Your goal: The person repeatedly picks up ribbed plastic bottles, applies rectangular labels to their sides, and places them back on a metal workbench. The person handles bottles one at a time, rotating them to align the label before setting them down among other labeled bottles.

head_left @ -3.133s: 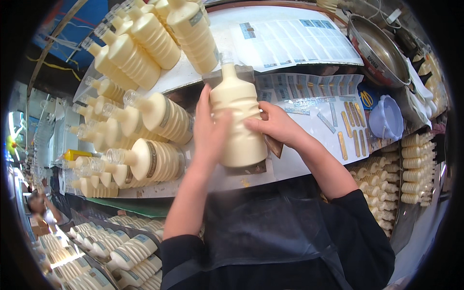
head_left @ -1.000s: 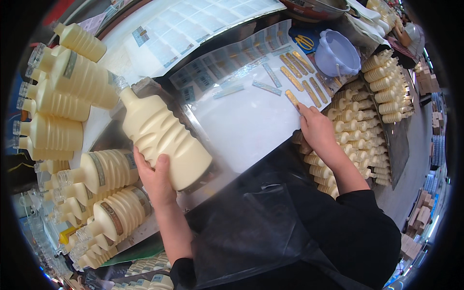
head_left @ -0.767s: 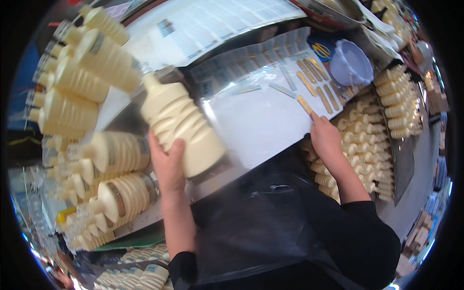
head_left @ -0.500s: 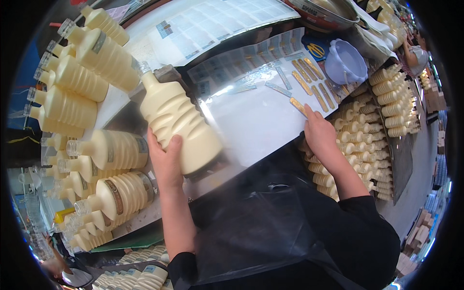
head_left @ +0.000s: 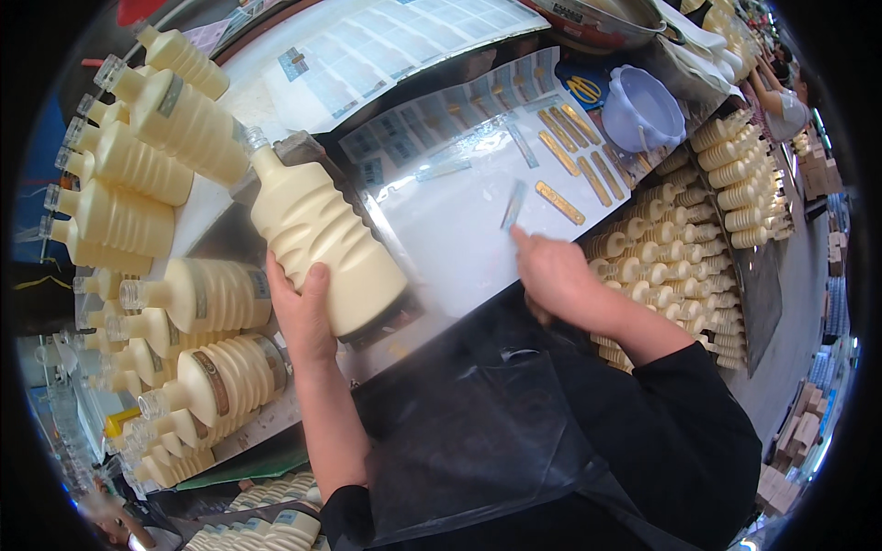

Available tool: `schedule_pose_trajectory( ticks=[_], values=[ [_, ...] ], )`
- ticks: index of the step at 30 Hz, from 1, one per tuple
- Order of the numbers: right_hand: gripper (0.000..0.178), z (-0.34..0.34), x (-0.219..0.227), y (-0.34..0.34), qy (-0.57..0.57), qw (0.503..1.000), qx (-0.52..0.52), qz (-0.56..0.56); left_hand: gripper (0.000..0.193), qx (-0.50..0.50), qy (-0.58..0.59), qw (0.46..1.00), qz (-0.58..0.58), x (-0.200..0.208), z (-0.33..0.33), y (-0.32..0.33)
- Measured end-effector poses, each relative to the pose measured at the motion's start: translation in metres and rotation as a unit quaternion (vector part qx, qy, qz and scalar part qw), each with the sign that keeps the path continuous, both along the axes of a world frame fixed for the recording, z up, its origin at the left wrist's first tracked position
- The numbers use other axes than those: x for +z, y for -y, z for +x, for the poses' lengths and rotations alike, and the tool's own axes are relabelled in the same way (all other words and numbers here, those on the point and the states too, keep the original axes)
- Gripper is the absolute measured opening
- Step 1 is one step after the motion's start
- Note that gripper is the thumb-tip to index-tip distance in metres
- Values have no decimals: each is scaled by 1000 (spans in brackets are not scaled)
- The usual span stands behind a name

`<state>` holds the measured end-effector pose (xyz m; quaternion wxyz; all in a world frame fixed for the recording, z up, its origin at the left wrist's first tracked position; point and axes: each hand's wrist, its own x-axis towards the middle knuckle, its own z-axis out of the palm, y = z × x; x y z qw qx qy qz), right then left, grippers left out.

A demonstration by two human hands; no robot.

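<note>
Gripping a cream ribbed plastic bottle [head_left: 317,243] with the left hand [head_left: 303,317], fingers wrapping the lower body from below, thumb [head_left: 315,286] pressing on the front. Bottle tilting, clear cap end pointing up and away from the hand, base resting near the front edge of the white desk [head_left: 450,230]. Reaching forward with the right hand [head_left: 551,275], fingers bunched, fingertips touching a thin bluish label strip [head_left: 513,207] lying on the desk; cannot tell whether pinching it or only pressing on it. Hands staying well apart, the bottle to the left of the right hand.

Lying just beyond the right hand: a gold label strip [head_left: 560,203], more gold strips [head_left: 574,151] farther out in a row. Sitting past those, a pale blue plastic bowl [head_left: 640,108]. Spreading beyond both hands, sheets of printed labels [head_left: 441,119]. Piling up left of the left hand, many finished cream bottles [head_left: 156,156] lying on their sides, some with a dark band label. Filling a tray to the right of the right hand, rows of small cream bottles [head_left: 680,266]. Hanging under both forearms, a clear plastic apron [head_left: 478,432] over dark clothing. Showing at the far upper right, another person's arm [head_left: 781,101].
</note>
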<state>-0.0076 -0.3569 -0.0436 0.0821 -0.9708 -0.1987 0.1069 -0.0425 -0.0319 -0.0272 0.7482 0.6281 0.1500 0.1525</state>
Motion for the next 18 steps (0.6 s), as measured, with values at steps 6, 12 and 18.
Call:
schedule_pose_trajectory(
  ticks=[6, 12, 18],
  values=[
    [35, 7, 14, 1, -32, 976, -4, 217, 82, -12, 1, 1000, -13, 1, 1, -1],
    [45, 8, -1, 22, 62, 998, -9, -18, 84, -7, -7, 1000, -3, 3, 2, 0],
    [24, -33, -3, 46, 1, 971, -150, 188, 82, -11, -3, 1000, -15, 9, 0, 3]
  ],
)
